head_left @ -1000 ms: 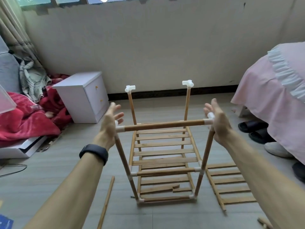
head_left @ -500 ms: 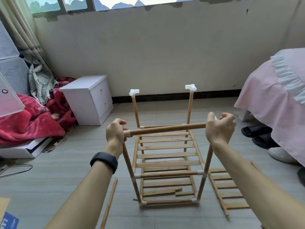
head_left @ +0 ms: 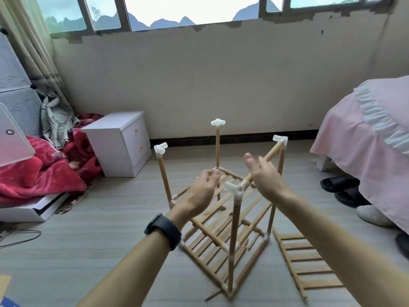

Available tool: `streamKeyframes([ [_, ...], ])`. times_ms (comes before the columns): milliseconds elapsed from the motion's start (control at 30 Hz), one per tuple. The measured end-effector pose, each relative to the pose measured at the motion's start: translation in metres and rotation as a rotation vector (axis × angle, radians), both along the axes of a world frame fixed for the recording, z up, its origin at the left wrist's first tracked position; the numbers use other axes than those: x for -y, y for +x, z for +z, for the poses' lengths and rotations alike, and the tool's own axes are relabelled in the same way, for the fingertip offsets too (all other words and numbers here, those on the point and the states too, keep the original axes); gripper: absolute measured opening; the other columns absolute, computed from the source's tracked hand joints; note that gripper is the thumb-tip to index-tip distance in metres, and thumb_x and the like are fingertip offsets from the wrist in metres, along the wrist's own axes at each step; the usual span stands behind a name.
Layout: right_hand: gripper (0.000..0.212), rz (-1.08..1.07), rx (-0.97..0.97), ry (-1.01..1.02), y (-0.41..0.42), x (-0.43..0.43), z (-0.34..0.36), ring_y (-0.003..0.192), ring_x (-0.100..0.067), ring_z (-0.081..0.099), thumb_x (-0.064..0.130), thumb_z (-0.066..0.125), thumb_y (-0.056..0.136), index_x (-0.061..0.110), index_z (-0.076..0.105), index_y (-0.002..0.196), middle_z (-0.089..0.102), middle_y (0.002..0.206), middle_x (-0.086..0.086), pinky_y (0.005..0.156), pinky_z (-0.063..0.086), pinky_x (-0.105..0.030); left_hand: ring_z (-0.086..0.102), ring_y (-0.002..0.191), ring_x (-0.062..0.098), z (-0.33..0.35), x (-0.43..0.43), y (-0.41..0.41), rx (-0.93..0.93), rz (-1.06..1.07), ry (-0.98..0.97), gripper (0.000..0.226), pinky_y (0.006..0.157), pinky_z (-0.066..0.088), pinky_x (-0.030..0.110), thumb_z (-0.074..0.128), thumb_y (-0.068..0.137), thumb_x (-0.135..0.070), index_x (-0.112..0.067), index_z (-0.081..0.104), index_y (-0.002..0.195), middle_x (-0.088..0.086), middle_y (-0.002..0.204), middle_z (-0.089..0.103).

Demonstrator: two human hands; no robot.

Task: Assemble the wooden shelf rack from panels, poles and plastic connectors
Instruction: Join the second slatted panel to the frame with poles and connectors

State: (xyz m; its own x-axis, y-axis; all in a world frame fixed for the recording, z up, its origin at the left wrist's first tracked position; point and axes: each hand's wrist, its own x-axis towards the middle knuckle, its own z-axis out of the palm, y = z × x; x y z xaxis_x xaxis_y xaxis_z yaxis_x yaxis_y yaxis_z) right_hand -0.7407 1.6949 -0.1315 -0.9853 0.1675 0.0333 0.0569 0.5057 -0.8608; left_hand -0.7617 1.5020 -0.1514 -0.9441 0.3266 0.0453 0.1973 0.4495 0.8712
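Note:
The partly built wooden rack (head_left: 232,218) stands on the floor, turned corner-on to me. It has two slatted panels low down and upright poles topped with white plastic connectors (head_left: 234,188). One top pole (head_left: 273,151) runs from the nearest connector to the far right one. My left hand (head_left: 202,192) hovers over the rack's left side, fingers loosely curled and blurred, holding nothing. In front of the top pole is my right hand (head_left: 263,176), fingers relaxed and thumb up; whether it touches the pole is unclear. A loose slatted panel (head_left: 307,262) lies on the floor to the right.
A white nightstand (head_left: 119,140) stands at the left by the wall, with a red blanket (head_left: 37,173) and a white box (head_left: 33,210) beside it. A pink-covered bed (head_left: 365,151) and slippers (head_left: 340,185) are at the right. A thin stick (head_left: 213,295) lies by the rack's base.
Both hands have let go of the top pole's ends and opened. The rack now stands turned, one corner toward me. The camera has tilted up.

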Motion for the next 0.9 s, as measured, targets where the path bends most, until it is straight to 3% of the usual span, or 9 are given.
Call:
streamKeyframes([
  [100,0.106,0.115,-0.073,0.16,0.042,0.017,-0.01,0.13,-0.019,0.046,0.099,0.027,0.074,0.028,0.033,0.153,0.042,0.149,-0.005,0.103,0.044,-0.045,0.038,0.132,0.022,0.008,0.038,-0.038,-0.364,0.32,-0.318,0.042,0.102,0.036,0.035,0.051,0.1,-0.045,-0.024,0.048,0.137,0.008,0.142,0.042],
  [167,0.084,0.113,-0.143,0.317,0.055,0.025,-0.022,0.124,-0.017,0.046,0.093,0.029,0.079,0.041,0.038,0.144,0.047,0.134,0.001,0.095,0.044,-0.036,0.027,0.141,0.028,0.015,0.065,-0.062,-0.442,0.409,-0.557,0.053,0.112,0.033,0.046,0.055,0.096,-0.044,-0.025,0.042,0.144,0.009,0.153,0.028],
  [300,0.024,0.03,-0.362,0.467,0.05,0.023,-0.036,0.097,-0.015,0.051,0.057,0.051,0.097,0.046,0.041,0.116,0.05,0.105,0.004,0.082,0.041,-0.026,0.015,0.149,0.032,0.026,0.098,-0.108,-0.353,0.451,-0.832,0.07,0.118,0.024,0.049,0.059,0.091,-0.041,-0.032,0.028,0.153,0.009,0.164,0.011],
  [467,0.022,0.038,-0.466,0.423,0.025,-0.014,-0.044,0.08,-0.011,0.053,0.03,0.062,0.089,0.03,0.051,0.108,0.052,0.094,0.007,0.075,0.048,-0.03,0.039,0.136,0.034,0.011,0.115,-0.132,-0.235,0.395,-0.739,0.054,0.108,0.038,0.047,0.06,0.09,-0.028,-0.031,0.042,0.141,0.005,0.157,0.028],
  [567,0.037,0.038,-0.425,0.354,0.002,-0.046,-0.049,0.075,-0.006,0.053,0.021,0.059,0.098,0.03,0.048,0.133,0.051,0.089,0.009,0.071,0.052,-0.035,0.055,0.098,0.031,0.0,0.109,-0.12,-0.313,0.411,-0.58,0.026,0.089,0.046,0.042,0.058,0.091,-0.028,-0.031,0.052,0.116,0.008,0.125,0.044],
  [633,0.069,-0.032,-0.348,0.317,-0.015,-0.059,-0.052,0.075,-0.016,0.059,0.027,0.052,0.105,0.039,0.012,0.159,0.058,0.103,0.001,0.073,0.054,-0.041,0.055,0.086,0.022,-0.003,0.103,-0.103,-0.325,0.406,-0.509,0.02,0.08,0.048,0.037,0.06,0.092,-0.03,-0.034,0.052,0.11,0.005,0.108,0.046],
  [733,0.092,-0.244,-0.199,0.273,-0.031,-0.062,-0.061,0.093,-0.026,0.061,0.038,0.047,0.106,0.042,-0.034,0.15,0.04,0.154,-0.013,0.079,0.055,-0.047,0.053,0.08,0.013,-0.005,0.097,-0.072,-0.35,0.377,-0.461,0.027,0.075,0.047,0.031,0.064,0.091,-0.029,-0.035,0.054,0.115,-0.001,0.097,0.045],
  [833,0.107,-0.321,0.052,0.319,-0.026,-0.053,-0.079,0.131,-0.039,0.046,0.046,0.054,0.1,0.028,-0.04,0.149,-0.002,0.17,-0.012,0.102,0.048,-0.056,0.055,0.084,0.015,-0.001,0.087,-0.037,-0.349,0.331,-0.446,0.038,0.076,0.046,0.034,0.065,0.091,-0.036,-0.036,0.051,0.127,0.001,0.097,0.052],
  [900,0.111,-0.312,0.104,0.284,-0.016,-0.042,-0.084,0.145,-0.043,0.027,0.052,0.057,0.096,0.026,-0.035,0.151,-0.006,0.169,-0.01,0.113,0.035,-0.058,0.061,0.085,0.016,0.003,0.081,-0.013,-0.312,0.223,-0.39,0.045,0.076,0.053,0.036,0.065,0.09,-0.042,-0.034,0.05,0.132,0.002,0.098,0.06],
])
